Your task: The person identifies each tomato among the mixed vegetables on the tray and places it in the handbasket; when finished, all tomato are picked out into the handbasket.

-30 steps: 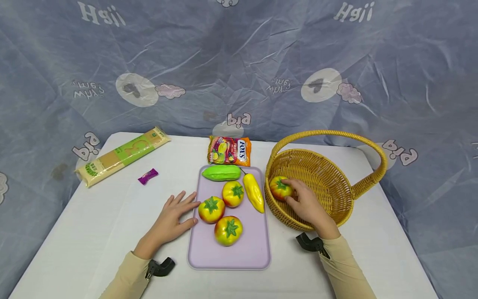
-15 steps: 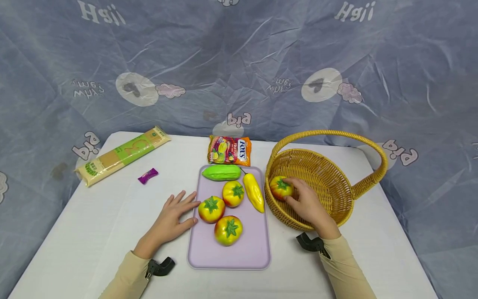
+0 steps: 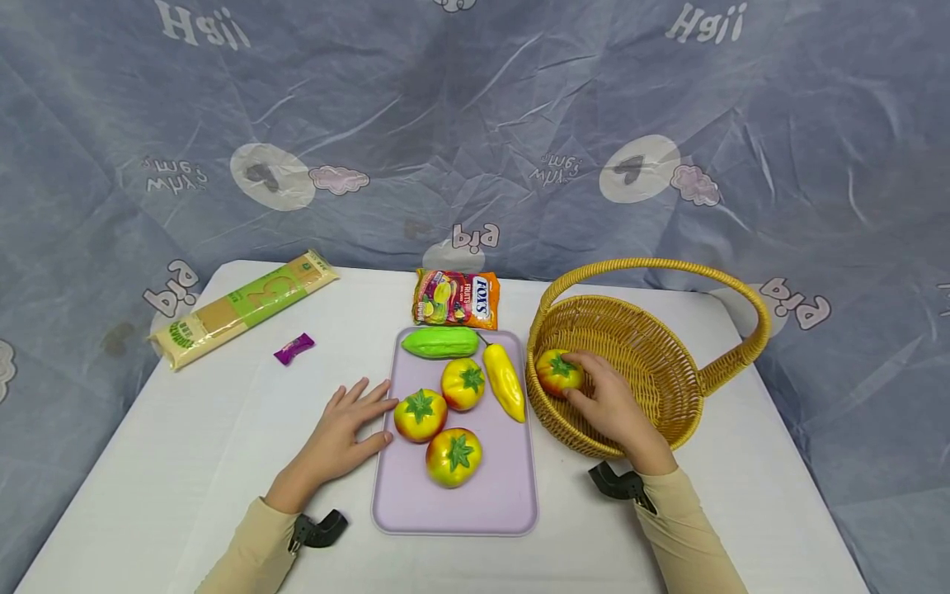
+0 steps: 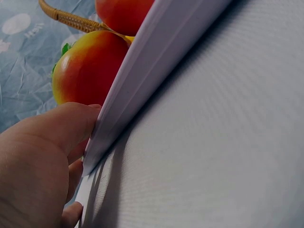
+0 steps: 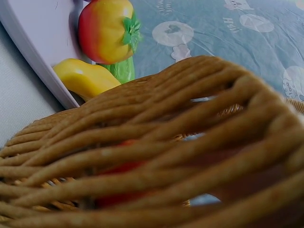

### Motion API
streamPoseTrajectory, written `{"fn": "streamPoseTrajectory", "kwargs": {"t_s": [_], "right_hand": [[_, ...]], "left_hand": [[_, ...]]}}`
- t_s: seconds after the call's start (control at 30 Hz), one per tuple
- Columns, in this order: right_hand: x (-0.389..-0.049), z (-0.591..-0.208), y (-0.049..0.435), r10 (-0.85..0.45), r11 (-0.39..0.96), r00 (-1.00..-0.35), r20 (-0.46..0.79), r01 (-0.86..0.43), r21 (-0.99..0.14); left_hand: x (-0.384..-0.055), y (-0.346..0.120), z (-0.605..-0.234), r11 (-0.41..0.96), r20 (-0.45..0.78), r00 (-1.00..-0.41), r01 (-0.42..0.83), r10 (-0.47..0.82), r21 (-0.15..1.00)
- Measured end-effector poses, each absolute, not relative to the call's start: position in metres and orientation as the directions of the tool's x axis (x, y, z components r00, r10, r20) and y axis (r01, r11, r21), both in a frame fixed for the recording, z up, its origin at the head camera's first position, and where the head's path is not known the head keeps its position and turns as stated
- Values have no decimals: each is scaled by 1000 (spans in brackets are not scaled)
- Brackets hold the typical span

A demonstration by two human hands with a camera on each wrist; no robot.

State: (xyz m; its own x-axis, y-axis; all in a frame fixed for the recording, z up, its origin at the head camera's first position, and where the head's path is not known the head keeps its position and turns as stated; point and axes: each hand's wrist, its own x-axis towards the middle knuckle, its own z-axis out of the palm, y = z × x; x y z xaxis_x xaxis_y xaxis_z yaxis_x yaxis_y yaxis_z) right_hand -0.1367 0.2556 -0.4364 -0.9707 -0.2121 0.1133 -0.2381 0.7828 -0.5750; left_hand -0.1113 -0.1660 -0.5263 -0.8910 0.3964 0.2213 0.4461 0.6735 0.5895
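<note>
My right hand (image 3: pixel 612 404) reaches into the wicker basket (image 3: pixel 693 388), its thumb and fingers round a yellow-red toy tomato (image 3: pixel 555 375) at the basket's left inner wall. In the right wrist view, the basket's weave (image 5: pixel 142 156) covers most of that hand and tomato. My left hand (image 3: pixel 337 437) lies with spread fingers at the left rim of the lilac tray (image 3: pixel 482 516); the left wrist view shows its thumb at that rim. Three more toy tomatoes (image 3: pixel 454 458) sit on the tray, below a green ridged vegetable (image 3: pixel 440 343) and a yellow pepper (image 3: pixel 505 384).
Behind the tray lies a FOX'S candy bag (image 3: pixel 456 299). A long noodle packet (image 3: pixel 245 309) and a small purple wrapped candy (image 3: pixel 294 350) lie on the left of the white table (image 3: pixel 200 462). The basket's tall handle (image 3: pixel 653 266) arches over its back; a printed grey-blue cloth (image 3: pixel 416 124) hangs behind.
</note>
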Motion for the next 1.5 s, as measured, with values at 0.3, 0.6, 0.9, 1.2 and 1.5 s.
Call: {"fn": "streamPoseTrajectory", "kwargs": {"t_s": [0.3, 0.6, 0.9, 1.2, 1.5], "right_hand": [[-137, -440, 257, -211, 780, -968, 132, -249, -575], [-137, -440, 256, -211, 773, -967, 142, -254, -582], [-137, -438, 256, -201, 765, -971, 129, -238, -599], [-137, -437, 258, -192, 747, -968, 162, -251, -616], [-138, -436, 258, -182, 746, -969, 165, -245, -619]], "left_hand": [[-111, -166, -527, 670, 241, -887, 457, 394, 586], [-110, -166, -526, 671, 225, -891, 446, 393, 593], [-111, -166, -526, 674, 221, -893, 443, 392, 591], [-113, -166, -528, 675, 218, -893, 442, 393, 591], [-112, -166, -527, 677, 218, -893, 442, 393, 589]]}}
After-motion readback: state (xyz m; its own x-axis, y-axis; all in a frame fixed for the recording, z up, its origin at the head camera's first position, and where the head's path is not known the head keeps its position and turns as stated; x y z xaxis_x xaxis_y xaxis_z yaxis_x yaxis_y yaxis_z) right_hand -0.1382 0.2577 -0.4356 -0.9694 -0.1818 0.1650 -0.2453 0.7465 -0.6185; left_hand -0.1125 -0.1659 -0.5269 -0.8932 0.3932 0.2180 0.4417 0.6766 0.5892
